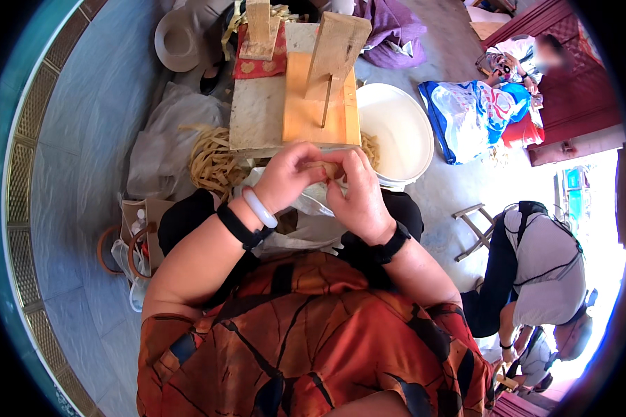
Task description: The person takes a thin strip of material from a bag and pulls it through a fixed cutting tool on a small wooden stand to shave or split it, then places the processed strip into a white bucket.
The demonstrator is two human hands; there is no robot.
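Observation:
My left hand (291, 175) and my right hand (360, 193) meet just in front of the low work table. Their fingers are closed and pinch a small tan piece (332, 169) between them. Most of that piece is covered by the fingers, and its kind cannot be made out. Beyond the hands, a wooden stand (295, 121) carries an upright board (337, 48) with a thin brown rod (326, 104) in front of it. A bundle of flat tan strips (218, 160) hangs at the table's left side, left of my left hand.
A white bucket (400, 132) stands right of the table (254, 115). A second wooden stand (259, 31) rests on red cloth. At left are a plastic sheet (170, 142) and a handled bag (156, 208). A wooden stool (474, 229) and a bending person (546, 260) are at right.

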